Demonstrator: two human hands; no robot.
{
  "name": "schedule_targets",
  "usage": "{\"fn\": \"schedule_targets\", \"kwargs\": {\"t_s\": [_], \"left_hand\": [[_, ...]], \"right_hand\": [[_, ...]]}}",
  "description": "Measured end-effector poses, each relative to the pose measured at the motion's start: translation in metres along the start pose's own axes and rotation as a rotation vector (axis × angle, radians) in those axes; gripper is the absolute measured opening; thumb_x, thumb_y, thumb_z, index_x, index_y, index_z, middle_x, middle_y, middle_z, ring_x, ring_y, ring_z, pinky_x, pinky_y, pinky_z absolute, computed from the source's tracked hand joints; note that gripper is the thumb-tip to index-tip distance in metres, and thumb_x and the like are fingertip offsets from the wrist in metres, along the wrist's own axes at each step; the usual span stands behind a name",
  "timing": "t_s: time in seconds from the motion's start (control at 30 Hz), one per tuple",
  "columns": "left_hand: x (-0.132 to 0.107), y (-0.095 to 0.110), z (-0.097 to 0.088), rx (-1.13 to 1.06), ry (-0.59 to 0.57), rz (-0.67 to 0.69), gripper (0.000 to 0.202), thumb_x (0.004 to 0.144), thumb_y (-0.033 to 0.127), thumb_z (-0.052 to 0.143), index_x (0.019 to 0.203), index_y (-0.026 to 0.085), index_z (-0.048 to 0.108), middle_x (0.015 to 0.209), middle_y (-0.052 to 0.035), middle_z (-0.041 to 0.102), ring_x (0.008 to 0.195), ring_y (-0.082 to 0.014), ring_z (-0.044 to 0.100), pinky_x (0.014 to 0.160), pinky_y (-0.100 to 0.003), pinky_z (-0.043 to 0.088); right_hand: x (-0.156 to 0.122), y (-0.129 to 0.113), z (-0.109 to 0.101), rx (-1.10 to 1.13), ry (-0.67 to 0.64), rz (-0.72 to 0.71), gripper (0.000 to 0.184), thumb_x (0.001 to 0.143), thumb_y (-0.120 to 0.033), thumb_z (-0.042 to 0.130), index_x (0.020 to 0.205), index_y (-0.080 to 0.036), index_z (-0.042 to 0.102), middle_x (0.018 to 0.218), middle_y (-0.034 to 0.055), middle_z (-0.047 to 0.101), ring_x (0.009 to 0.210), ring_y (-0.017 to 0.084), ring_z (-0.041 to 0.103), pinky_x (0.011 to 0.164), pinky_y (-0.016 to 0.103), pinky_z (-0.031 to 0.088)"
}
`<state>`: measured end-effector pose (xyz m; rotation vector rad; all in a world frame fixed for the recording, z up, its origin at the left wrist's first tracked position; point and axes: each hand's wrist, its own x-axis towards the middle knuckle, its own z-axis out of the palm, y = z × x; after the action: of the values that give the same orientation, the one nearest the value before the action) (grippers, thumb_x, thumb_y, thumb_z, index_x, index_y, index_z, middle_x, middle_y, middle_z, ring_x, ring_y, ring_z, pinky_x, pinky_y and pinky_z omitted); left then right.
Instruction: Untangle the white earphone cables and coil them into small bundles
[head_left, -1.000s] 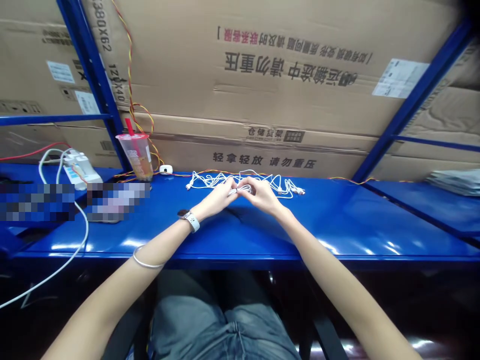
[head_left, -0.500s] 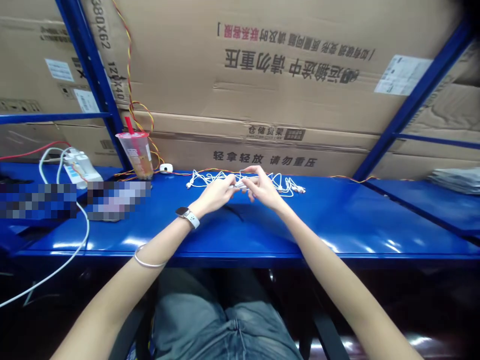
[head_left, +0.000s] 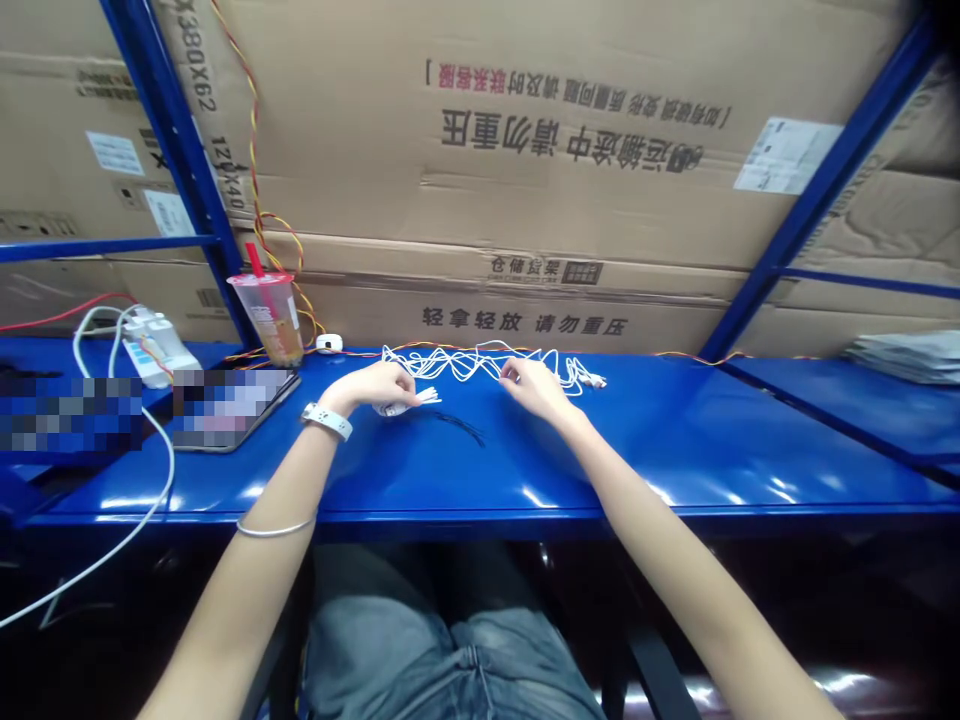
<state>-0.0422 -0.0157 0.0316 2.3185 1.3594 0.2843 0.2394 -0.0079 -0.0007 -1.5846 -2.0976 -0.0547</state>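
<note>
- A lap in grey jeans (head_left: 450, 650) sits under the front edge of the blue desk (head_left: 675, 450).
- The left forearm wears a thin silver bangle (head_left: 274, 527). The wrist wears a watch (head_left: 328, 420) with a pale strap.
- The left hand (head_left: 379, 385) rests on the desk, left of its middle. It is closed around a cable bundle (head_left: 411, 399), a short white coil whose ends stick out to the right of the fist.
- A thin black strand (head_left: 461, 427) lies loose on the desk just in front of that bundle.
- The right hand (head_left: 536, 388) is near the middle of the desk. Its fingers are drawn narrow and pinch a strand of the loose cables (head_left: 465, 362), a white tangle spread toward the back edge.
- A clear plastic cup (head_left: 266, 315) with a red straw and red print, too small to read, stands by the left back corner.
- A white power strip (head_left: 154, 340) lies left of the cup, on the next surface over.
- A stack of papers (head_left: 907, 355) lies far right.
- Cardboard boxes (head_left: 562, 200) stand along the back. The lower one reads "轻拿轻放 请勿重压" and "仓储货架". The upper one's print is upside down and includes "运输途中 请勿重压". A left carton shows "380X62".
</note>
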Motion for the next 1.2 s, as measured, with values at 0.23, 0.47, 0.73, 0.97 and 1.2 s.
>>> {"fn": "schedule_targets", "kwargs": {"t_s": [0.23,0.47,0.73,0.97,1.2], "left_hand": [[-0.002,-0.01,-0.007,0.227,0.018,-0.218,0.027,0.065,0.045,0.063,0.061,0.019,0.067,0.073,-0.0067,0.069,0.069,-0.0212,0.061,0.057,-0.027,0.038],[-0.016,-0.038,-0.02,0.385,0.226,-0.615,0.026,0.059,0.032,0.069,0.076,0.013,0.067,0.089,-0.0195,0.069,0.087,-0.0366,0.064,0.071,-0.041,0.047],[-0.009,-0.048,-0.014,0.44,0.389,-0.564,0.037,0.077,0.036,0.06,0.104,0.012,0.066,0.112,-0.0242,0.062,0.108,-0.0396,0.055,0.084,-0.05,0.043],[0.019,-0.047,0.007,0.519,0.377,-0.192,0.03,0.082,0.01,0.044,0.095,0.018,0.071,0.115,-0.0137,0.061,0.112,-0.0313,0.05,0.093,-0.044,0.038],[0.028,-0.065,0.014,0.494,0.377,-0.138,0.021,0.077,0.004,0.044,0.079,0.014,0.063,0.097,-0.0135,0.062,0.089,-0.0236,0.058,0.075,-0.031,0.044]], "right_hand": [[-0.001,0.0,0.003,-0.064,-0.035,-0.034,0.011,0.083,-0.021,0.055,0.088,-0.017,0.065,0.091,0.008,0.069,0.085,0.021,0.062,0.068,0.026,0.041],[-0.002,-0.001,0.003,-0.096,-0.072,-0.032,0.012,0.083,-0.021,0.054,0.089,-0.018,0.065,0.094,0.009,0.069,0.085,0.021,0.062,0.067,0.026,0.041],[-0.003,-0.003,0.006,-0.11,-0.103,-0.047,0.013,0.083,-0.022,0.054,0.091,-0.017,0.063,0.095,0.0096,0.067,0.088,0.021,0.062,0.072,0.027,0.042],[-0.004,-0.006,0.011,-0.122,-0.141,-0.115,0.012,0.084,-0.022,0.054,0.091,-0.017,0.062,0.096,0.0095,0.067,0.086,0.021,0.061,0.071,0.027,0.042],[-0.006,-0.01,0.01,-0.141,-0.171,-0.111,0.011,0.085,-0.022,0.054,0.091,-0.017,0.062,0.097,0.0086,0.066,0.087,0.02,0.061,0.07,0.026,0.041]]}}
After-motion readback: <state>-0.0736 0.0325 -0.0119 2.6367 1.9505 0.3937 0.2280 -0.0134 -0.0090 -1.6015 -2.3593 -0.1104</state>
